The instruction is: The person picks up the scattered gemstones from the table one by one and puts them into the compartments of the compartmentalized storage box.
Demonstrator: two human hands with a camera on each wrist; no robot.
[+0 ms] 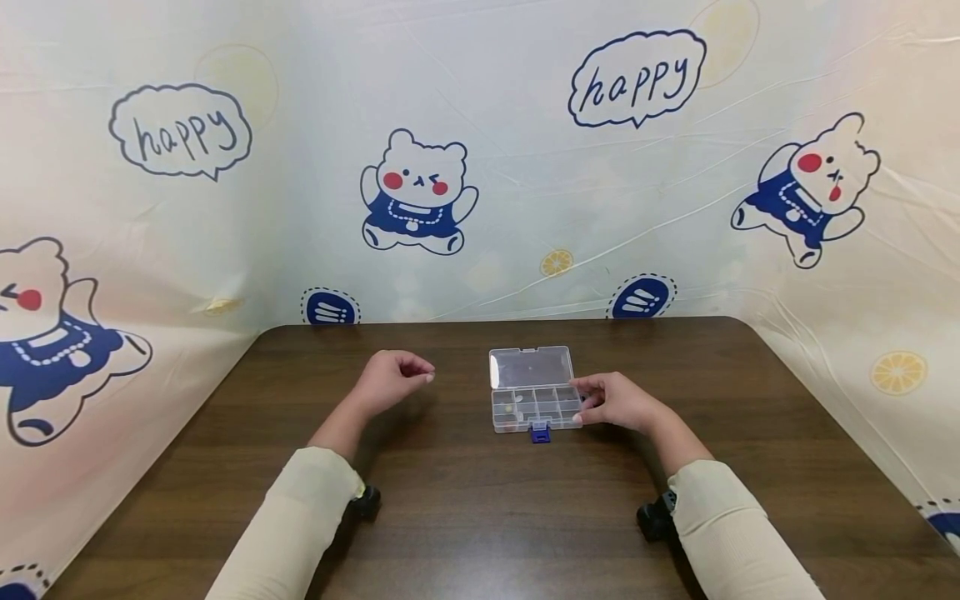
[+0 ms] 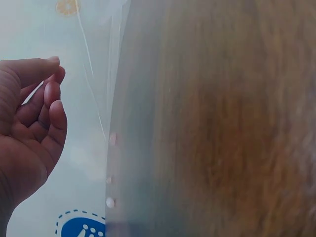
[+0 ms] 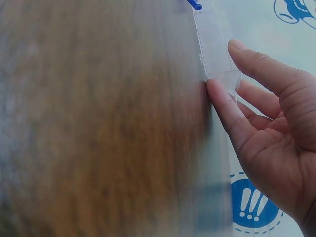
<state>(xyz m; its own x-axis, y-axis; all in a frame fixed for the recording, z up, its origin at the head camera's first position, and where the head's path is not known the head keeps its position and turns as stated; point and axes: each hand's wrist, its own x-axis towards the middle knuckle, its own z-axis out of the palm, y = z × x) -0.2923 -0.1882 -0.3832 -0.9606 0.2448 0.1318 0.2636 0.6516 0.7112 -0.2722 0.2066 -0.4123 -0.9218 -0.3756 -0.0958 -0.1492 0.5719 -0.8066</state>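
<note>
A clear plastic compartment box (image 1: 531, 427) lies on the table with its lid (image 1: 531, 368) raised behind it and a blue latch (image 1: 540, 434) at the front. A small yellowish piece and a whitish piece sit in its left compartments. My right hand (image 1: 618, 402) holds the box's right end, thumb at the front corner and a finger near the hinge. To the left of the box, my left hand (image 1: 390, 382) hovers above the table, thumb and forefinger tips together; whether something tiny is between them is not visible.
A brown wooden table (image 1: 465, 517) backs onto a printed cloth (image 1: 510, 200). In the left wrist view, a pinkish piece (image 2: 114, 138), a tiny piece (image 2: 109, 180) and a white piece (image 2: 110, 202) lie on the table beyond the left hand.
</note>
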